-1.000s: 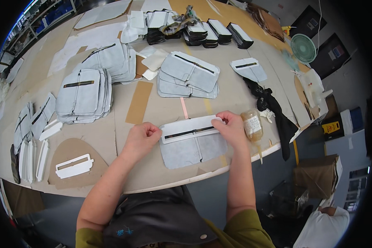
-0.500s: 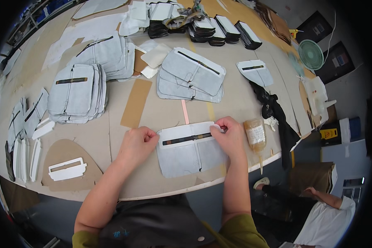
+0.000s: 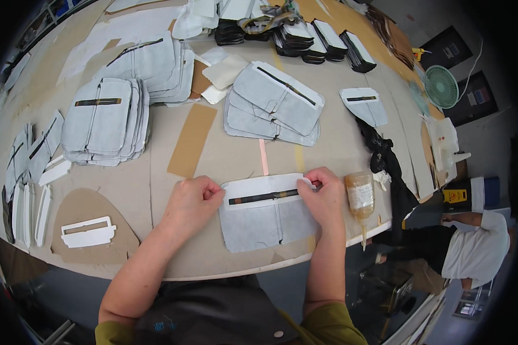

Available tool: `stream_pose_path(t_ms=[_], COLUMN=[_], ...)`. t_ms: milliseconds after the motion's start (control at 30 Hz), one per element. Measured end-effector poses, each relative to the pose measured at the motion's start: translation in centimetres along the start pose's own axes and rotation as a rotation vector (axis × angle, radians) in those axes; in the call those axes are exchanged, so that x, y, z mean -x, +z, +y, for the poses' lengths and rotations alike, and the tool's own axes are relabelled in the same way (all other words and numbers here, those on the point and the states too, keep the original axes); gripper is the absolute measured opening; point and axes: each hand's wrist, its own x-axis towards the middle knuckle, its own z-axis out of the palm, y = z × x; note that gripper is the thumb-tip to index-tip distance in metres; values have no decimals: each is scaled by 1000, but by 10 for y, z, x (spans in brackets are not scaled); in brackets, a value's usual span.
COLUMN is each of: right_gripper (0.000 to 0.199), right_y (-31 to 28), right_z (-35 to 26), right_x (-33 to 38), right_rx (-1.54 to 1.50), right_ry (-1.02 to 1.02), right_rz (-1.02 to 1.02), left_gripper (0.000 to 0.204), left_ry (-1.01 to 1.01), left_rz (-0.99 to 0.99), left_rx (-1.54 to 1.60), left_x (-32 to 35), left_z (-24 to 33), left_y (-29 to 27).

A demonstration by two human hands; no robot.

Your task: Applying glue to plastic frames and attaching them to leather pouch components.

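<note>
A pale grey fabric panel [image 3: 253,227] lies flat in front of me. Along its top runs a white stiffening frame [image 3: 288,183], with a dark slot-like strip [image 3: 262,198] inside it. The fingers of my left hand [image 3: 194,202] are pinched together at the panel's upper left corner. At the upper right corner, my right hand [image 3: 325,196] has the edge between thumb and fingers, with a bit of white showing there. Just right of that hand lies a bottle of amber liquid [image 3: 361,198], nozzle toward the table's near edge.
Similar grey panels are piled at the left [image 3: 95,123] and beyond the work [image 3: 276,103]. A loose white frame [image 3: 89,233] rests on brown card [image 3: 121,221]. Black cloth [image 3: 380,149] trails off the right edge. A person [image 3: 472,247] is beyond the table at right.
Both hands stay at the panel's upper corners, with little finger movement. The whole view has shifted slightly. The person at the right has changed position.
</note>
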Motion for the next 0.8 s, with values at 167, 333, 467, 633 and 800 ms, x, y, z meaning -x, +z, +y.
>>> stream_pose_path(t_ms=[167,333,467,633,800], right_gripper=[11,10,11,11,11], right_y=[-6,-5,-6,-6,-5], right_z=[1,-5,-5,-3,3], right_x=[1,1,1,2,2], right_rx=[-11,-10,-4,-9,-14], right_ry=[63,106,120,125,124], right_rz=[-2,-13,-40,-47,-44], left_gripper=[16,15,15,14,14], left_ry=[37,43,76,67,131], left_rz=[23,10,23,31,65], left_rx=[4,-5,10,-30,-54], left_x=[-1,1,1,2,2], left_z=[3,1,-1,2,-2], left_y=[1,2,2,3,7])
